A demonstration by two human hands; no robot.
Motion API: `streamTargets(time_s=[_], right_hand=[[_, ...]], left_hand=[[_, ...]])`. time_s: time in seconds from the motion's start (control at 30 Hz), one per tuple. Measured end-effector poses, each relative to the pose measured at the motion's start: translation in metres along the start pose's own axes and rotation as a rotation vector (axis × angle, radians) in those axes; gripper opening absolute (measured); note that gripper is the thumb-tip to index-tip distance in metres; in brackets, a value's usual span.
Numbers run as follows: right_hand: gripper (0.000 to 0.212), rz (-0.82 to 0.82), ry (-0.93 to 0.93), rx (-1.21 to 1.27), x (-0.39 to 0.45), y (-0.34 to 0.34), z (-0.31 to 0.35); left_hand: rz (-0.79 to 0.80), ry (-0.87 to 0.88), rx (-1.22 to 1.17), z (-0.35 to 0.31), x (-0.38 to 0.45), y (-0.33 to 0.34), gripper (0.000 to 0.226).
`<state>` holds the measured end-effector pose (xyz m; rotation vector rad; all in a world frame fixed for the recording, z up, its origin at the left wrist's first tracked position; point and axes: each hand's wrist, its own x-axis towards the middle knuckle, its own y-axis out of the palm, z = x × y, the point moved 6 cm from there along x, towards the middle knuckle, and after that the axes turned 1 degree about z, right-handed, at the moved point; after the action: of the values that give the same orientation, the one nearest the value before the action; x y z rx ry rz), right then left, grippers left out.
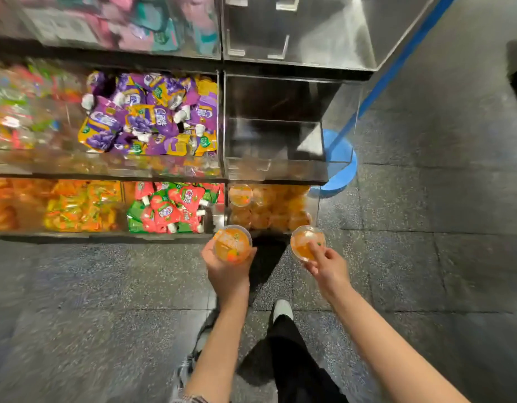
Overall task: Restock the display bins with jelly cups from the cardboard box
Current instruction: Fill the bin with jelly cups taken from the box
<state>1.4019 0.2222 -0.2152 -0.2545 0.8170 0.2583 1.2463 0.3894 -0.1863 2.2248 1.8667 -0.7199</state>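
My left hand [226, 271] grips an orange jelly cup [232, 242] from below, its lid facing up. My right hand [327, 264] pinches a second orange jelly cup [305, 242] by its rim. Both cups hover just in front of the lowest clear display bin [313, 205] at the right end of the rack, which holds several orange jelly cups [268, 207]. The cardboard box is out of view.
Left of that bin sit bins of red-green pouches [173, 207] and orange-yellow packets [80, 205]. Above are purple pouches [152, 112] and an empty clear bin [274, 126]. A blue mop and bucket [338, 161] stand at the rack's right. My feet stand on grey floor tiles [283, 309].
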Motion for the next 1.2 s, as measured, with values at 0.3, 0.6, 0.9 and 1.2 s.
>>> streamTargets(time_s=[0.3,0.6,0.9,1.2], right_hand=[[0.019,0.012,0.078,-0.216,0.175,0.019,-0.01],[0.024,0.113,-0.115,-0.137,0.244,0.07,-0.01],[0.032,0.025,-0.068,-0.208,0.269,0.085,-0.01],[0.03,0.014,0.077,-0.175,0.268,0.085,-0.018]], left_hand=[[0.016,0.041,0.09,0.073,0.068,0.089,0.069],[0.126,0.103,0.169,0.113,0.096,0.127,0.072],[0.171,0.083,0.215,0.118,0.098,0.146,0.066],[0.169,0.078,0.293,0.115,0.094,0.15,0.067]])
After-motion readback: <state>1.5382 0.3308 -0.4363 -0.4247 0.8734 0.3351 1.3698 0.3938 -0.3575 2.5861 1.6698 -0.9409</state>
